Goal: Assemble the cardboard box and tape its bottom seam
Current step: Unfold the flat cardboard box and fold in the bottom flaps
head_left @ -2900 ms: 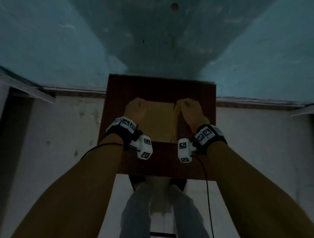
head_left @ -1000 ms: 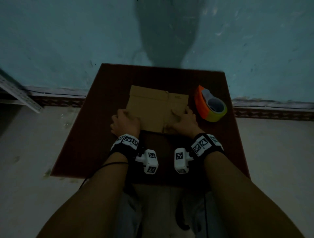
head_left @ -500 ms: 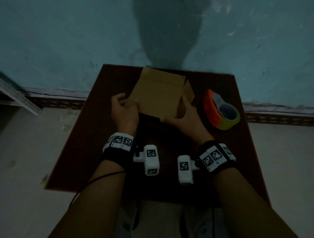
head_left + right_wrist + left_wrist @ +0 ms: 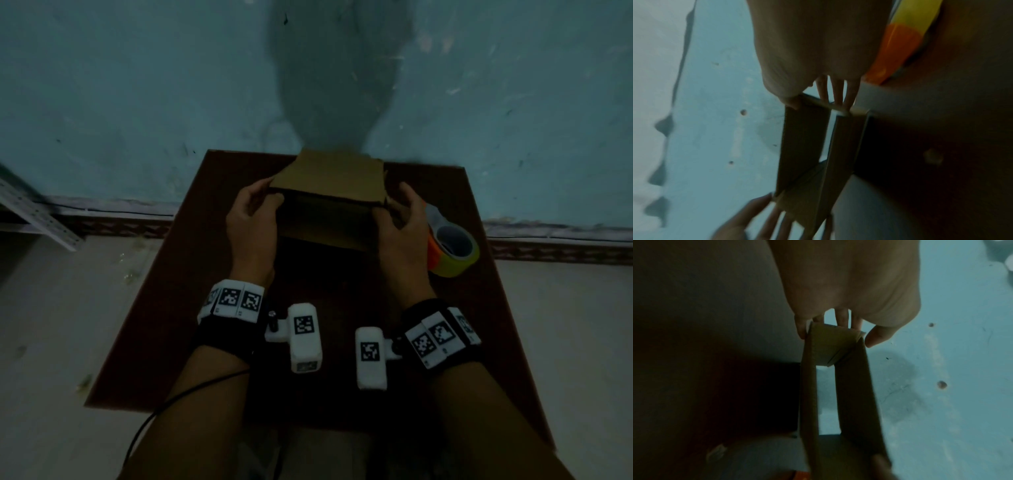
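step: opening the flat cardboard box [image 4: 329, 195] into a tube | box: lifted over the counter [image 4: 212, 274] | left hand [image 4: 251, 222] and right hand [image 4: 400, 229]: each grip clamped on a box end | tape roll [image 4: 452, 250]: just right, untouched | next: likely square it, fold bottom flaps

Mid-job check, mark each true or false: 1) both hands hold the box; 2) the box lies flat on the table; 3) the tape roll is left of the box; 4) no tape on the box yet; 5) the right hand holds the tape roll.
1) True: left hand and right hand grip the box at its two ends.
2) False: it is lifted and partly opened above the table.
3) False: the tape roll lies to its right.
4) True: none shows on the visible faces.
5) False: the roll lies on the table, beside that hand.
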